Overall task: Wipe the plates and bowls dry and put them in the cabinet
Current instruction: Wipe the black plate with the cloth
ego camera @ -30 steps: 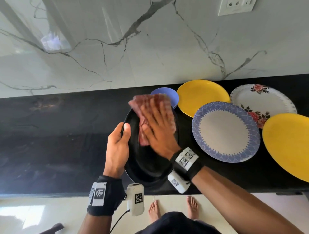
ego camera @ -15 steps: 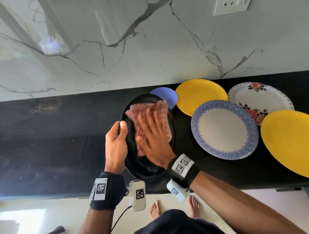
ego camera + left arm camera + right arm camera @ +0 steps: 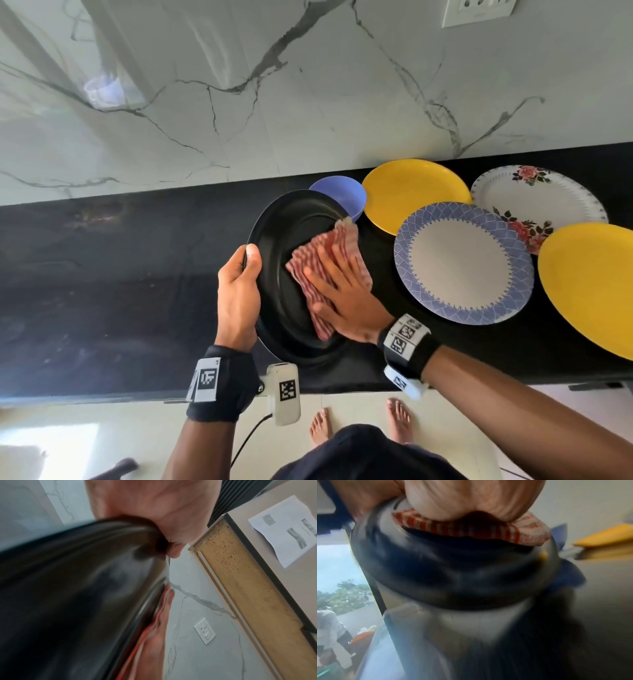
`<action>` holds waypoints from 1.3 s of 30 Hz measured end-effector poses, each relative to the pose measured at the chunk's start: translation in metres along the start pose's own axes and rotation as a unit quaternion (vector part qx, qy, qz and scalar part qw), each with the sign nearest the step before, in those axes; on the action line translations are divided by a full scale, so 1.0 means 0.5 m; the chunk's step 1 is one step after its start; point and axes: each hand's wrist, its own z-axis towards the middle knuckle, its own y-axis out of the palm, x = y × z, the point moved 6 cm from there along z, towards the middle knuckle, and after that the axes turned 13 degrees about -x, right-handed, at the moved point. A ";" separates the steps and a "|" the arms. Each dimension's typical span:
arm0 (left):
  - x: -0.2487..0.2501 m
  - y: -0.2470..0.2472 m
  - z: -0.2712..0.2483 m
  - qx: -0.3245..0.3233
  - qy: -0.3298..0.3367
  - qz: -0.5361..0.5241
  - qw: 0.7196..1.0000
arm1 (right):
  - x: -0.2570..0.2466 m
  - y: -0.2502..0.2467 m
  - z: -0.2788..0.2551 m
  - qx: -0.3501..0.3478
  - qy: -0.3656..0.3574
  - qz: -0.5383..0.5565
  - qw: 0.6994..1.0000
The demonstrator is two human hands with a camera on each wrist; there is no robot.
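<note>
Cloth [image 3: 329,274] has been swept down the black plate [image 3: 291,240] under the flat-spread right hand [image 3: 346,301]; plate rim is gripped by the left hand [image 3: 238,294]; drying is judged unfinished.

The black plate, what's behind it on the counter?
Behind the black plate, held tilted by the left hand, a blue bowl peeks out past its far rim. The bowl's near part is covered by the plate, and the counter under the plate is hidden.
</note>
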 end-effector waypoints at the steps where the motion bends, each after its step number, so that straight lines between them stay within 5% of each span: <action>1: 0.001 0.003 0.002 -0.005 0.003 0.005 1.000 | -0.014 -0.025 0.023 0.012 -0.005 -0.014 1.000; 5: 0.006 0.001 0.007 -0.023 0.012 0.005 1.000 | -0.043 -0.094 0.089 0.049 -0.008 0.000 0.999; 11: 0.004 0.000 -0.007 0.033 0.022 0.021 0.999 | 0.049 -0.107 0.127 0.089 0.103 0.110 0.985; 14: 0.001 0.000 -0.021 0.055 0.025 0.015 0.998 | 0.086 -0.066 0.093 0.088 0.153 0.253 0.951; 20: -0.010 0.001 -0.029 0.074 0.025 -0.031 0.996 | 0.125 0.028 0.023 -0.010 0.324 0.373 0.870; 25: -0.011 0.010 -0.019 0.060 0.022 -0.040 0.997 | 0.076 0.049 -0.027 -0.058 0.369 0.404 0.835; 32: 0.008 0.022 -0.006 0.055 0.017 -0.029 0.998 | -0.048 0.012 -0.070 -0.175 0.213 0.315 0.908; 39: 0.014 0.048 -0.001 0.000 0.007 -0.032 0.999 | -0.078 -0.093 0.015 -0.047 0.064 0.245 0.966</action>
